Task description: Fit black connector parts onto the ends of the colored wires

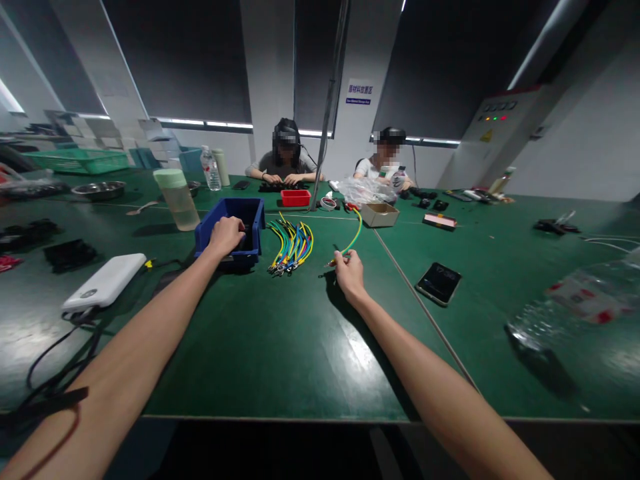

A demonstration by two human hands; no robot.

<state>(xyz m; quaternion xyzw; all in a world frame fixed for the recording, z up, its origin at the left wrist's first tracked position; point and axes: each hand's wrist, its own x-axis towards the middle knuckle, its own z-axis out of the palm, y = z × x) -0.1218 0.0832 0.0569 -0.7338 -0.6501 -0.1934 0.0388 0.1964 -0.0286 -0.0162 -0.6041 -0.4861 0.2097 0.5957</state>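
My left hand (227,236) reaches into a blue plastic bin (205,230); its fingers dip behind the near side, so I cannot tell what they touch. Dark contents show faintly inside. Between thumb and fingers, my right hand (350,270) pinches a yellow-green wire (359,230) near its lower end. The wire curves up and away, with a red piece near its far end. A bundle of short wires (293,245) in yellow, green, blue and red lies on the green table (280,333) between my hands, with metal terminals at the near ends.
Right of my hands lie a phone (439,283) and a large clear bottle (575,307). A white power bank (105,283) and a tumbler (177,200) are on the left. Farther back are a small carton (380,215), a red tray (295,198) and two seated people.
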